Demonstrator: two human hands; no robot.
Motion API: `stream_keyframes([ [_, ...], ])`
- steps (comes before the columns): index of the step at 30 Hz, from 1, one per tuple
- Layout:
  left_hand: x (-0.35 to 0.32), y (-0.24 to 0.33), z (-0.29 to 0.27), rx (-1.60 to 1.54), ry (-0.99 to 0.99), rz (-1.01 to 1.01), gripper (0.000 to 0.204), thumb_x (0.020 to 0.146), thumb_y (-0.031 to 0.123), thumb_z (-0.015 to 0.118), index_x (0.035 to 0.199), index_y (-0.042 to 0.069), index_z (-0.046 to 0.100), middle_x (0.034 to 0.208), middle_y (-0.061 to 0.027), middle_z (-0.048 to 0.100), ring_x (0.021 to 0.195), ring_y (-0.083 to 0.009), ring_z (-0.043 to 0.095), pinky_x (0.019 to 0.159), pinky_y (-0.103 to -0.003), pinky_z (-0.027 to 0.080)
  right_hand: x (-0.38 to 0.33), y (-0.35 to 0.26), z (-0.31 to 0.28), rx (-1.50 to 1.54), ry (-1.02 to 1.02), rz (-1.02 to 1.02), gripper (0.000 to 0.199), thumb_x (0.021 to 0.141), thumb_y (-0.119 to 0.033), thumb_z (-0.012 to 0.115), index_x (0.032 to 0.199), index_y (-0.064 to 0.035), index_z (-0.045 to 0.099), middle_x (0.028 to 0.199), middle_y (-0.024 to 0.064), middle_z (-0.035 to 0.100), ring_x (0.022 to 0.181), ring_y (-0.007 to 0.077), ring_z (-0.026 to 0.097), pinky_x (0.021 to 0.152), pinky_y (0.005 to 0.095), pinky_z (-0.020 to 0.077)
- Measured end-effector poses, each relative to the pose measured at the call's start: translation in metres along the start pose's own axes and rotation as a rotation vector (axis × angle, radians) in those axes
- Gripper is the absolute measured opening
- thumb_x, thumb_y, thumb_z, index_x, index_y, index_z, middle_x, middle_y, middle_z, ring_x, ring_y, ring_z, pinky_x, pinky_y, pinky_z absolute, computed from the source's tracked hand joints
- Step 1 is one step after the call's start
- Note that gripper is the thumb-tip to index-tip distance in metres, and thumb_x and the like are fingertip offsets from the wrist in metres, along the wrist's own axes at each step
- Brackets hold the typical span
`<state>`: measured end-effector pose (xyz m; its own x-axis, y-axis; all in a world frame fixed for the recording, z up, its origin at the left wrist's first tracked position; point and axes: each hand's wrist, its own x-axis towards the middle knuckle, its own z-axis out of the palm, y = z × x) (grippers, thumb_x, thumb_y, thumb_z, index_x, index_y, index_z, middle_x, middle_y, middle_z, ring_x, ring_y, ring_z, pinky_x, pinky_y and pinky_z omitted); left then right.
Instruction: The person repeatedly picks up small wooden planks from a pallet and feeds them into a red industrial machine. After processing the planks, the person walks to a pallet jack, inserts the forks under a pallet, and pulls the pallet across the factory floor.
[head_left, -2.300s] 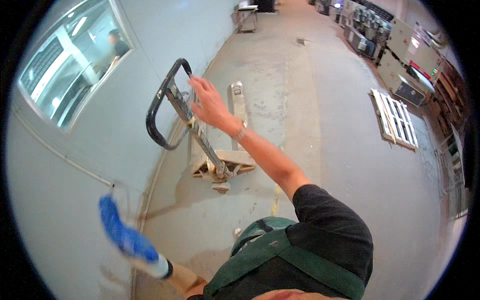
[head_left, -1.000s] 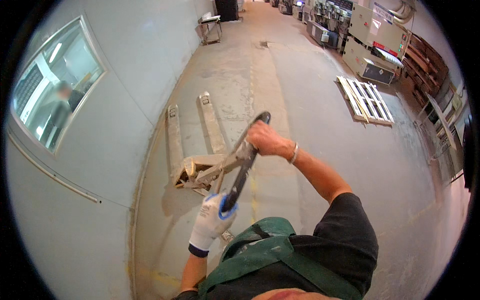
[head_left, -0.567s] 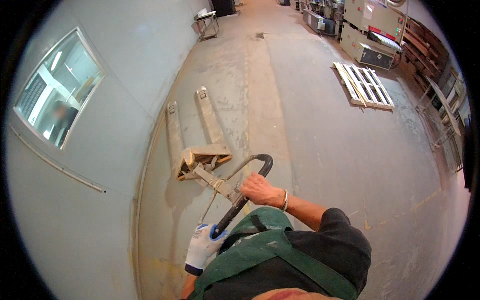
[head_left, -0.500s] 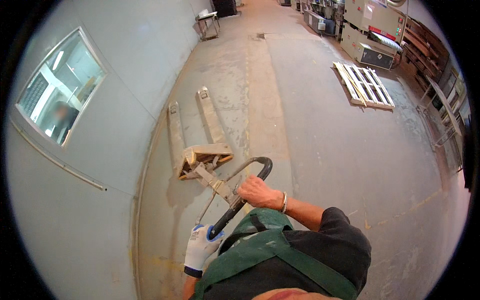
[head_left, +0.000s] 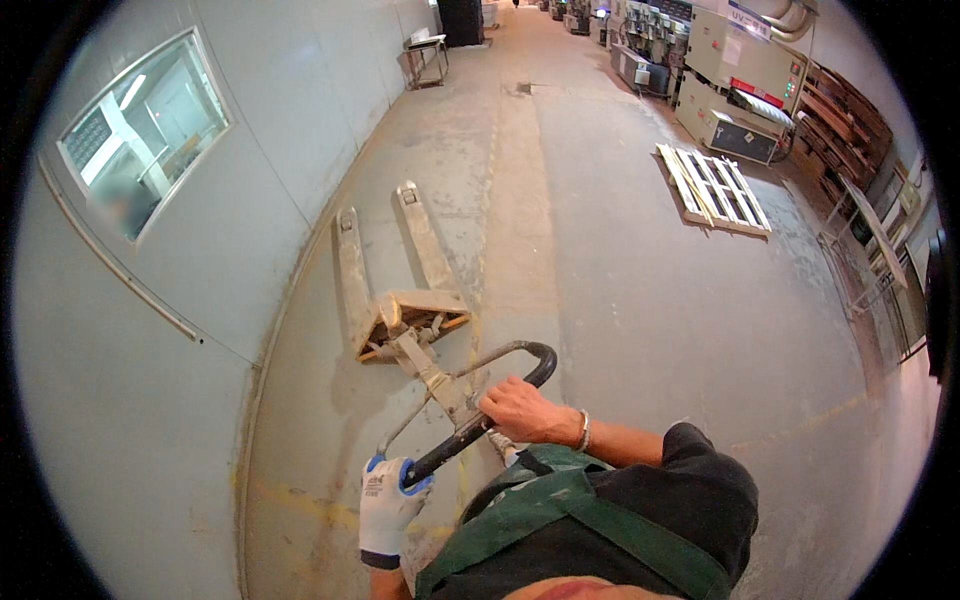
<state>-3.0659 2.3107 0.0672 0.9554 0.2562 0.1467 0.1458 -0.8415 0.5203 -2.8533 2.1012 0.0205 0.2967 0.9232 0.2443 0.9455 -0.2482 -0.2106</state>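
A dusty pallet jack (head_left: 432,258) stands on the floor ahead of me, its two bare forks pointing away along the wall. Its loop-shaped handle (head_left: 543,365), with a black grip, tilts back toward my body. My left hand (head_left: 390,492), in a white and blue work glove, is closed around the left end of the grip. My right hand (head_left: 522,408), bare with a bracelet at the wrist, is closed over the grip near its middle. Below that hand part of my shoe (head_left: 503,447) shows.
A pale wall (head_left: 260,120) with a window (head_left: 150,130) runs close along the left; a blurred person is behind the glass. A slatted pallet (head_left: 714,190) lies at the right, before a large beige machine (head_left: 735,85). Metal racks (head_left: 870,240) stand far right, a small table (head_left: 427,60) far ahead.
My left hand and the near end of the handle have moved down and slightly left. The handle loop sits a little lower and farther right. Both hands keep their grip, and my shoe has appeared.
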Motion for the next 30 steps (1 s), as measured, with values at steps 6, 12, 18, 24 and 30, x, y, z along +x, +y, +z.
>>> stream_keyframes([
  [6,-0.040,-0.043,-0.024,0.162,0.111,0.051,0.022,0.070,0.019,0.077,0.081,0.009,0.061,0.081,-0.0108,0.063,0.080,-0.0347,0.057,0.083,-0.043,0.043,0.003,-0.011,-0.019,0.129,0.048,-0.044,0.034,0.070,-0.023,0.077,0.095,-0.0080,0.059,0.085,0.0105,0.060,0.087,0.0324,0.063,0.078,0.0444,0.0473],
  [12,-0.059,0.007,-0.027,0.311,0.353,-0.012,0.022,0.075,0.009,0.070,0.096,0.006,0.062,0.089,-0.0138,0.061,0.086,-0.0369,0.058,0.089,-0.044,0.043,-0.030,0.022,-0.058,0.290,0.084,-0.076,0.033,0.071,-0.018,0.076,0.098,-0.0080,0.059,0.086,0.0115,0.060,0.087,0.0349,0.061,0.074,0.0458,0.0487],
  [18,-0.070,0.043,-0.040,0.294,0.609,-0.106,0.038,0.075,-0.004,0.065,0.112,0.003,0.061,0.100,-0.0146,0.062,0.092,-0.0341,0.060,0.093,-0.044,0.045,-0.038,0.012,-0.094,0.345,0.341,-0.287,0.035,0.070,-0.014,0.076,0.098,-0.0053,0.058,0.087,0.0127,0.058,0.083,0.0347,0.060,0.070,0.0446,0.0486],
  [24,-0.066,0.022,-0.056,-0.014,0.762,-0.393,0.043,0.085,-0.010,0.058,0.127,0.001,0.058,0.108,-0.0102,0.062,0.096,-0.0202,0.062,0.089,-0.033,0.051,-0.018,-0.011,-0.098,0.346,0.585,-0.278,0.034,0.065,-0.008,0.076,0.093,-0.0056,0.056,0.079,0.0098,0.053,0.075,0.0302,0.058,0.062,0.0415,0.0458],
  [30,-0.084,-0.021,-0.062,0.004,0.857,-0.181,0.039,0.094,0.000,0.054,0.134,0.001,0.054,0.125,-0.0136,0.058,0.108,-0.0218,0.060,0.094,-0.032,0.049,-0.010,-0.022,-0.120,0.367,0.695,-0.284,0.026,0.065,-0.005,0.070,0.082,-0.0048,0.050,0.078,0.0101,0.053,0.074,0.0303,0.058,0.060,0.0413,0.0466],
])
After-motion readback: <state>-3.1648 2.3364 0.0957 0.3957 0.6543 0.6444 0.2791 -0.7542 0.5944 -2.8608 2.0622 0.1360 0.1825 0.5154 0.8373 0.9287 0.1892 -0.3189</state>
